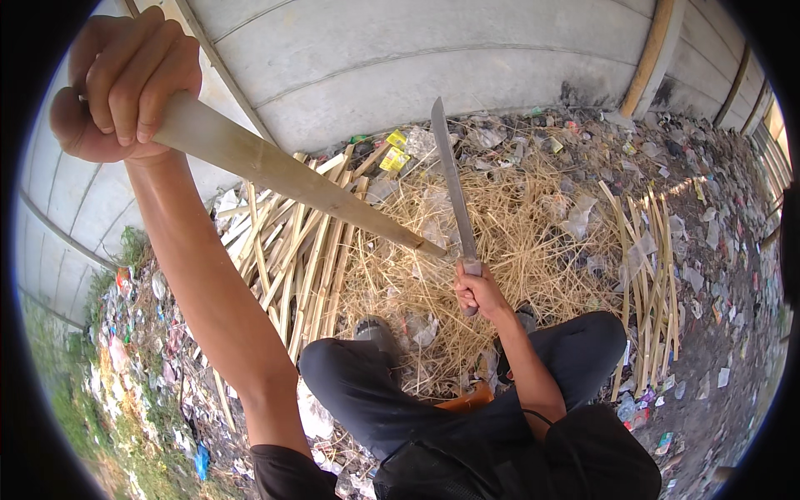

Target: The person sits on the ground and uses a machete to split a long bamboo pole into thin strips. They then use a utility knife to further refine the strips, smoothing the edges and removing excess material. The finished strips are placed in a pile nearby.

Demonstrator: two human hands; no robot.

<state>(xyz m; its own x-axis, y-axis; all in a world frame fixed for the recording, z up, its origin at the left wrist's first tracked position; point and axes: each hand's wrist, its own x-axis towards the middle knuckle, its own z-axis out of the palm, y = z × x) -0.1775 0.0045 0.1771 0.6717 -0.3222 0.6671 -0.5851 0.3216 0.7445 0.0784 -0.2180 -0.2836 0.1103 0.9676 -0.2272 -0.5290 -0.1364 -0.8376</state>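
Note:
High at the upper left, my left hand (133, 87) is wrapped round the thick end of a pale bamboo pole (275, 172). The pole slants down to the right, and its lower end lies close to my right hand, left of the knife's handle; whether they touch I cannot tell. My right hand (481, 292) is closed on the handle of a machete (453, 175), whose long dark blade points up and away from me. Loose bamboo shavings (533, 225) cover the ground below both.
Split bamboo strips (304, 250) lie piled at the left, with a smaller bundle of strips (652, 283) at the right. A concrete panel wall (417, 50) with a wooden post (654, 58) stands behind. Litter (708, 250) is strewn around. My bent legs (350, 383) are in front.

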